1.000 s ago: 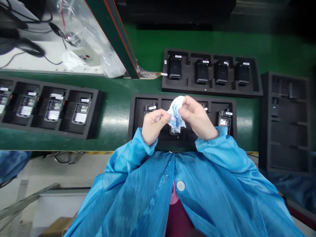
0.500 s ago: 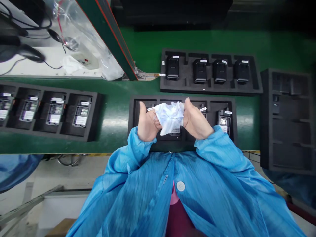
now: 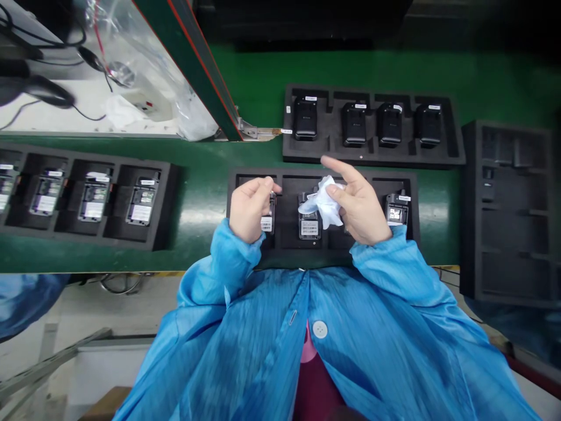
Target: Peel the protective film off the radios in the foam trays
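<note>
My right hand (image 3: 359, 204) holds a crumpled white cloth (image 3: 323, 202), index finger stretched out, over the near black foam tray (image 3: 284, 181). My left hand (image 3: 248, 207) is curled with its fingertips at the leftmost black device (image 3: 268, 216) in that tray; whether it grips it I cannot tell. A second device (image 3: 309, 225) with a white label sits under the cloth. Another device (image 3: 395, 211) shows at the tray's right end. Blue coat sleeves cover both arms.
On the green belt, a far tray (image 3: 372, 155) holds several black devices. A long tray (image 3: 87, 196) of labelled devices lies at left, an empty foam tray (image 3: 508, 210) at right. A white bench with cables and a clear bag (image 3: 144, 76) is at top left.
Both hands held the cloth spread between them; now the left hand has let go and moved left and down to the leftmost device. The right hand keeps the cloth, bunched up.
</note>
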Motion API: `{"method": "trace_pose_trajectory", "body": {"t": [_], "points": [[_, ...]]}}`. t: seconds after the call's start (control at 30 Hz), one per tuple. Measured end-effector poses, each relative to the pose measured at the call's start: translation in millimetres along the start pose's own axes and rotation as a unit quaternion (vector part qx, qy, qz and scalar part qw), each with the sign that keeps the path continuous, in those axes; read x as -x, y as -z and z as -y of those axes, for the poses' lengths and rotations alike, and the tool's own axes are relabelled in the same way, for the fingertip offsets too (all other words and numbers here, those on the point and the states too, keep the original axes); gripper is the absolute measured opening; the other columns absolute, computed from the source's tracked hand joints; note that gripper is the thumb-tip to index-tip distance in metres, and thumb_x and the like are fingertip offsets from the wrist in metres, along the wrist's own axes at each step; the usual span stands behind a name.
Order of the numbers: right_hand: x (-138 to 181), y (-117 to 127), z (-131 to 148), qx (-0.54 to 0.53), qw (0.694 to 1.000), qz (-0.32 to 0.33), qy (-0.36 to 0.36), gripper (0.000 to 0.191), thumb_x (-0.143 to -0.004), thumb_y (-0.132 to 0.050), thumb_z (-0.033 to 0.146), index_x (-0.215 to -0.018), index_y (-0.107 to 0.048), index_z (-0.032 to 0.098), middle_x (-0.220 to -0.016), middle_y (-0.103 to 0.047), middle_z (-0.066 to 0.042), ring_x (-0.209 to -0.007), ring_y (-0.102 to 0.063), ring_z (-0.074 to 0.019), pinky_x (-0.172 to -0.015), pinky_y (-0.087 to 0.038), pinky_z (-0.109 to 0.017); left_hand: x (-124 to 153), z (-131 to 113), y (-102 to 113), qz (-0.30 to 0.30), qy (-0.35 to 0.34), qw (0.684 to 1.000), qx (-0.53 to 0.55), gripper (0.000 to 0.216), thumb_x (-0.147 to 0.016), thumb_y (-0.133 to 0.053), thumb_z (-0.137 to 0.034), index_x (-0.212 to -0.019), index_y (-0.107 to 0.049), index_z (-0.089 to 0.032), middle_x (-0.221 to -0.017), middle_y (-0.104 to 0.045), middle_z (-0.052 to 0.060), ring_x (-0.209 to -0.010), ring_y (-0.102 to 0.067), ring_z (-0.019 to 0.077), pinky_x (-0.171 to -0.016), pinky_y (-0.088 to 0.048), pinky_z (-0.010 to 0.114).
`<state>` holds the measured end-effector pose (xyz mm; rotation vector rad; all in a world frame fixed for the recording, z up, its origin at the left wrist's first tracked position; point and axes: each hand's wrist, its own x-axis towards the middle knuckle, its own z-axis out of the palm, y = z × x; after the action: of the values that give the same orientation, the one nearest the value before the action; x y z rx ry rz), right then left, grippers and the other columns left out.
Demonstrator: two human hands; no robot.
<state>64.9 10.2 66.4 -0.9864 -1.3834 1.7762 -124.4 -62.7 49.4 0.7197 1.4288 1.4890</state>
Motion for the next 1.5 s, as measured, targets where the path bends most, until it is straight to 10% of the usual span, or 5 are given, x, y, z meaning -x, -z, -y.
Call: {"method": "trace_pose_trajectory", "body": {"t": [0.2,0.6,0.77,0.93,1.5], "points": [[6.8,3.2,12.2,-0.031,0.998,0.053,-0.012,0.022,-0.087,-0.066,0.038,-0.1,-0.071,0.021,-0.094,-0.068,-0.001,-0.078,-0.061,-0.0094,-0.068,-0.049,-0.02,13.3,-2.3,-17.8,0.063,-0.236,0.941,-0.235,0.036,-0.07,-0.083,-0.04,-0.099,-0.073,-0.021,-0.064,-0.051,-0.004,-0.057,-0.04,0.0076,-0.056,-0.033,0.024],[9.3,16.4,28.8,0.26,0.958,0.098,0.073,0.015,-0.08,-0.071,0.031,-0.081,-0.068,0.017,-0.085,-0.059,-0.001,-0.082,-0.056,-0.013,-0.078,-0.045,-0.029,3.8,-29.6,-5.8,0.212,-0.08,0.961,-0.157,0.028,-0.076,-0.076,-0.039,-0.066,-0.068,-0.014,-0.052,-0.048,-0.002,-0.047,-0.034,0.0058,-0.046,-0.025,0.022],[8.2,16.5,23.2,0.154,0.974,0.106,0.128,0.023,-0.087,-0.064,0.04,-0.078,-0.067,0.019,-0.107,-0.059,-0.005,-0.1,-0.056,-0.0176,-0.087,-0.046,-0.033,-2.3,-30.3,-5.2,0.182,-0.115,0.955,-0.203,0.02,-0.078,-0.072,-0.032,-0.067,-0.069,-0.016,-0.054,-0.051,-0.002,-0.05,-0.038,0.007,-0.047,-0.027,0.023],[10.8,8.3,20.1,0.071,0.991,0.04,0.107,0.019,-0.087,-0.067,0.038,-0.087,-0.068,0.019,-0.091,-0.067,-0.001,-0.076,-0.059,-0.0109,-0.066,-0.047,-0.024,12.7,-28.4,-17.8,-0.05,-0.268,0.919,-0.284,0.007,-0.081,-0.07,-0.023,-0.077,-0.07,-0.018,-0.061,-0.054,-0.004,-0.054,-0.039,0.0065,-0.056,-0.034,0.023],[13.5,-16.3,18.9,0.057,0.998,0.017,0.018,0.019,-0.077,-0.076,0.032,-0.081,-0.064,0.018,-0.07,-0.065,0.003,-0.06,-0.056,-0.0066,-0.055,-0.043,-0.019,33.4,-23.5,-23.0,0.091,-0.22,0.913,-0.33,0.028,-0.086,-0.066,-0.044,-0.076,-0.068,-0.018,-0.055,-0.042,-0.005,-0.055,-0.038,0.0081,-0.054,-0.03,0.026]]}}
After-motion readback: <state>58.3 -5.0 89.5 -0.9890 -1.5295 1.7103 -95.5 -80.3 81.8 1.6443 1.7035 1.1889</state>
